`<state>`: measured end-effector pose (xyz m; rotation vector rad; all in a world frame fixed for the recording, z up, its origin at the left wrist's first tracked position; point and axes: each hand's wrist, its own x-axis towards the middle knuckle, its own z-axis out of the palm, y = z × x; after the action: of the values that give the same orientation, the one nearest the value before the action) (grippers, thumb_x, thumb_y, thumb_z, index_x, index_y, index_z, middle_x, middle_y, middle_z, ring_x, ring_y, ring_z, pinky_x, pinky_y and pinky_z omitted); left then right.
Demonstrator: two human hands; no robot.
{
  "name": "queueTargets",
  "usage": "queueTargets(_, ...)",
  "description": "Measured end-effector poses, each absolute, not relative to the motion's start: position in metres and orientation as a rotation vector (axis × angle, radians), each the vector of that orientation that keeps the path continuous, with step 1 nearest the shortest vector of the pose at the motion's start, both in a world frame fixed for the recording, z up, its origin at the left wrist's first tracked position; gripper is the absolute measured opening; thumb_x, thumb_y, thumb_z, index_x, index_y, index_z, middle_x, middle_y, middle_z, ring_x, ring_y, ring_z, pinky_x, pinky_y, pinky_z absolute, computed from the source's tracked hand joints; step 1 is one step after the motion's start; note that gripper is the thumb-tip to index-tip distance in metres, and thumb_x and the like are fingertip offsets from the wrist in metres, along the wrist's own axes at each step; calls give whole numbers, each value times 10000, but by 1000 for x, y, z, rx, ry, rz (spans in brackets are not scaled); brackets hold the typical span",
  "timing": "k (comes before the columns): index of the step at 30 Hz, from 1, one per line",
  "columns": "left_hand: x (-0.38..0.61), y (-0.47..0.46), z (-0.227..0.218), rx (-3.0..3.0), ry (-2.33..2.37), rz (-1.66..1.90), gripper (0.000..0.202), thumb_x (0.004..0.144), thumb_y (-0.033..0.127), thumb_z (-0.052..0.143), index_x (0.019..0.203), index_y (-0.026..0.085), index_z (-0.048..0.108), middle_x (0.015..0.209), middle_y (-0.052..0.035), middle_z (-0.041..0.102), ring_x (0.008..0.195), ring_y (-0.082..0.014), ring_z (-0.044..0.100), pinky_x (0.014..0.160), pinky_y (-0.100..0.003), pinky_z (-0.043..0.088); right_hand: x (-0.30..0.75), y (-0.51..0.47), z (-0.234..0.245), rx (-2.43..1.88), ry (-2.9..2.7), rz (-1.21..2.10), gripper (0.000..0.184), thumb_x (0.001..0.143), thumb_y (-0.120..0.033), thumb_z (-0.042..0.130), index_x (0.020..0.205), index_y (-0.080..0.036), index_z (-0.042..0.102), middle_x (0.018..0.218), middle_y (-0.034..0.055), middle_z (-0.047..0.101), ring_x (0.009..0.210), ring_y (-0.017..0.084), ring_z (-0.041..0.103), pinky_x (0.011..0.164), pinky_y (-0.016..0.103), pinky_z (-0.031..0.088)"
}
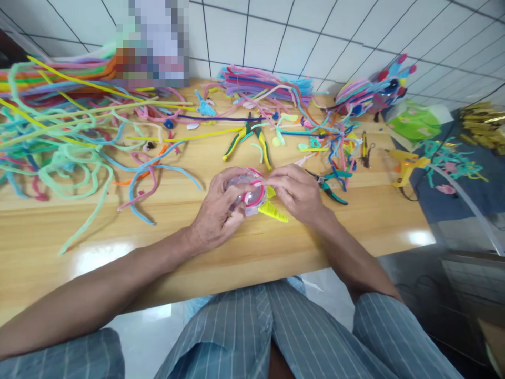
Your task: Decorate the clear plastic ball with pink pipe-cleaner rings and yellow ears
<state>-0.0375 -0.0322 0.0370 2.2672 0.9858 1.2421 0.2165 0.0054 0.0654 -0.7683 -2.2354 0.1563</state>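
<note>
My left hand (221, 208) is closed round a small clear round piece (251, 198) with a pink pipe cleaner ring on it. With fingertips pinched together, my right hand (298, 192) meets the ring's upper right edge; a thin whitish strip seems to run between its fingers and the ring. A yellow pointed piece of wound pipe cleaner (275, 212) sticks out at the lower right of the round piece. Beyond my hands lie yellow-handled pliers (248, 139), spread apart. Teal-handled cutters (333, 188) rest beside my right wrist.
Loose pipe cleaners (79, 158) sprawl over the table's left side. Bundled pipe cleaners (264, 87) lie along the tiled wall. At the right edge are a yellow glue gun (406, 166) with a cord and a utility knife (364, 149). A green package (414, 122) sits behind them.
</note>
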Motion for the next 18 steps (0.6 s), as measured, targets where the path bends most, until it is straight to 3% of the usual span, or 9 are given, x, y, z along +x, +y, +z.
queueTargets(12, -38, -34, 34, 2224, 982, 1250, 389, 1070, 239, 508, 1439, 349, 568, 1550, -132, 558, 1466, -314, 545, 1174, -600, 549, 215, 5, 65, -786, -2256, 154, 353, 1058, -105, 557, 1203, -306, 808, 1058, 54, 784, 954, 187, 713, 862, 359, 573)
queueTargets(18, -39, -33, 37, 2241, 950, 1241, 368, 1107, 320, 499, 1471, 293, 552, 1532, -140, 585, 1466, -308, 556, 1216, -570, 499, 214, 3, 67, -768, -2273, 72, 337, 1058, -90, 549, 1178, -277, 802, 1040, 58, 782, 941, 181, 698, 835, 345, 551)
